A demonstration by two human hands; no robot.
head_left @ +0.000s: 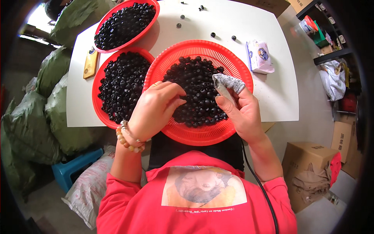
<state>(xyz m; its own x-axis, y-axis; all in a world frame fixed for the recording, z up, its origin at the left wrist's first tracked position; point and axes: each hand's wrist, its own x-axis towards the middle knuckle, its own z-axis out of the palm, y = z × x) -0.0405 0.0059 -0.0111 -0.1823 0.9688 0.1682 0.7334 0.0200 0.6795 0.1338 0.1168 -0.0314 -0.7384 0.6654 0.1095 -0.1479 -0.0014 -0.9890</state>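
In front of me a round red plastic basket (194, 137) with slotted walls holds a heap of small black round parts (200, 95), some showing a hollow end. My left hand (157, 107) is over its left side, fingers curled and thumb close to the index finger. What lies between those fingertips, if anything, is hidden. Over the basket's right side is my right hand (245, 113). A piece of grey knitted cloth (230, 82) wraps around its fingertips, with the thumb bent against it.
Two more red basins, one at left (97, 103) and one farther back (154, 19), are full of black parts. The white table (272, 97) also bears a yellow phone-shaped object (90, 63), a tissue pack (259, 56) and loose black pieces. Sacks, a blue stool (72, 169) and cartons stand around.
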